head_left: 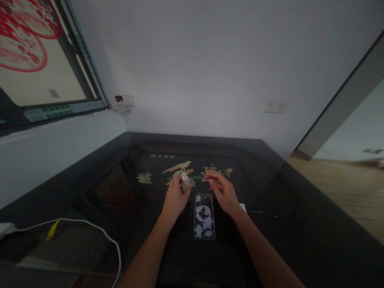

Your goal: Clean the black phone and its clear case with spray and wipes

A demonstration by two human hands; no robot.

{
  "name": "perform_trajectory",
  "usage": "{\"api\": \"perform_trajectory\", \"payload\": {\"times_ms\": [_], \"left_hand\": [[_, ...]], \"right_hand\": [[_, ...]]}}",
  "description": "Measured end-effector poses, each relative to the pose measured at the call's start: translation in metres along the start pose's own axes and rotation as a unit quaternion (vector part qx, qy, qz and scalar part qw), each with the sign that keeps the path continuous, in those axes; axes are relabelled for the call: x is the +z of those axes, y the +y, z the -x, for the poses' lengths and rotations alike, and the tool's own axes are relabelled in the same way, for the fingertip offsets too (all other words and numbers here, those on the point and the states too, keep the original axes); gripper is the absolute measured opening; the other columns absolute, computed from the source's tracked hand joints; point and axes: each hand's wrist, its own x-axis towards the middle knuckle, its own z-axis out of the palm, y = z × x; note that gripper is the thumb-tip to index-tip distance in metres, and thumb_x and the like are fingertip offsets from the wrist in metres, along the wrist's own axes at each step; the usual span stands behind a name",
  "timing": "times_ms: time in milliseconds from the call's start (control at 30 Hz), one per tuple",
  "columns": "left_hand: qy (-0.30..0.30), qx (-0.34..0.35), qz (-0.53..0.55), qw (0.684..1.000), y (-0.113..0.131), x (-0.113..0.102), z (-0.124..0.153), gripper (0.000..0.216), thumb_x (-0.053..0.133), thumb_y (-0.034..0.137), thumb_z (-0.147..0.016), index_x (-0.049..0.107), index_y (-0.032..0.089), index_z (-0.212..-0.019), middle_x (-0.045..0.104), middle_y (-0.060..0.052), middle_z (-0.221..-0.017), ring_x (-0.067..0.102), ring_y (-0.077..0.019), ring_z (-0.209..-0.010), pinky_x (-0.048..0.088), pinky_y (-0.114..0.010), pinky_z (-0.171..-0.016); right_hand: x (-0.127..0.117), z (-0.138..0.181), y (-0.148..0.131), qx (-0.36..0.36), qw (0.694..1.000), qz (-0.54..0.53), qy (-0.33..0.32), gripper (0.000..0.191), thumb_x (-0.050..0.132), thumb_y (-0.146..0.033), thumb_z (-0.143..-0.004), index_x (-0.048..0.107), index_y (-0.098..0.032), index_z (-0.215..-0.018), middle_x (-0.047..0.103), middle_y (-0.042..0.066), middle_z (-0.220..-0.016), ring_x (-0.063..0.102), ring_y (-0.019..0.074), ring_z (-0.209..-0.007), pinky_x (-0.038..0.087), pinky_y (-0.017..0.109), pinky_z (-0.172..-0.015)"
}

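Observation:
My left hand grips a small clear bottle with a white top, held upright between thumb and fingers above the dark table. To the right, my right hand hovers with its fingers loosely bent and the thumb apart from them; I see nothing in it. Between my forearms a clear phone case with pale, white-grey sticker shapes lies flat on the table. Part of a small white item shows beside my right wrist, mostly hidden by it.
The glossy black table bears a bird-and-flower picture. A white cable with a yellow tag curves across the left side. Wall sockets sit behind, and a window stands at the left.

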Motion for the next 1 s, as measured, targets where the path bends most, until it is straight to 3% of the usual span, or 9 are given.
{"api": "perform_trajectory", "payload": {"times_ms": [100, 300, 833, 933, 1000], "left_hand": [[0.026, -0.018, -0.054, 0.998, -0.006, -0.005, -0.001, 0.019, 0.064, 0.035, -0.090, 0.052, 0.022, -0.096, 0.063, -0.006, -0.096, 0.064, -0.0225, -0.085, 0.049, -0.034, -0.076], [0.023, -0.029, -0.114, 0.993, -0.011, -0.006, 0.000, 0.016, 0.062, 0.031, -0.090, 0.050, 0.022, -0.096, 0.063, -0.007, -0.094, 0.064, -0.0245, -0.088, 0.047, -0.034, -0.077], [0.023, -0.038, -0.136, 0.990, -0.016, 0.000, -0.002, 0.022, 0.069, 0.026, -0.084, 0.051, 0.021, -0.095, 0.064, -0.006, -0.094, 0.065, -0.0233, -0.092, 0.049, -0.032, -0.081], [0.060, -0.010, -0.173, 0.983, -0.009, -0.003, -0.001, 0.037, 0.076, 0.033, -0.078, 0.053, 0.019, -0.103, 0.063, -0.009, -0.100, 0.062, -0.0275, -0.098, 0.049, -0.038, -0.087], [0.130, 0.028, -0.186, 0.973, 0.002, -0.008, 0.000, 0.050, 0.079, 0.041, -0.076, 0.053, 0.017, -0.111, 0.061, -0.012, -0.107, 0.059, -0.0307, -0.104, 0.047, -0.044, -0.092]], "right_hand": [[0.000, 0.000, 0.001, 0.000, 1.000, -0.001, 0.013, 0.028, 0.056, -0.045, -0.099, 0.069, -0.025, -0.115, 0.070, 0.010, -0.114, 0.068, 0.0259, -0.103, 0.062, 0.035, -0.071], [0.001, 0.000, 0.004, -0.002, 1.000, -0.006, 0.016, 0.029, 0.054, -0.047, -0.099, 0.069, -0.026, -0.112, 0.069, 0.010, -0.114, 0.069, 0.0255, -0.100, 0.061, 0.034, -0.070], [-0.002, -0.002, 0.010, -0.012, 1.000, 0.021, 0.016, 0.029, 0.050, -0.046, -0.102, 0.068, -0.025, -0.111, 0.069, 0.010, -0.114, 0.070, 0.0233, -0.096, 0.059, 0.030, -0.066], [-0.003, -0.002, 0.011, -0.008, 0.999, 0.031, 0.022, 0.029, 0.050, -0.045, -0.102, 0.068, -0.025, -0.111, 0.069, 0.010, -0.114, 0.070, 0.0236, -0.096, 0.058, 0.030, -0.067], [-0.004, -0.003, 0.012, -0.003, 0.999, 0.037, 0.025, 0.029, 0.050, -0.045, -0.102, 0.067, -0.024, -0.111, 0.070, 0.009, -0.114, 0.070, 0.0234, -0.096, 0.058, 0.031, -0.069]]}}
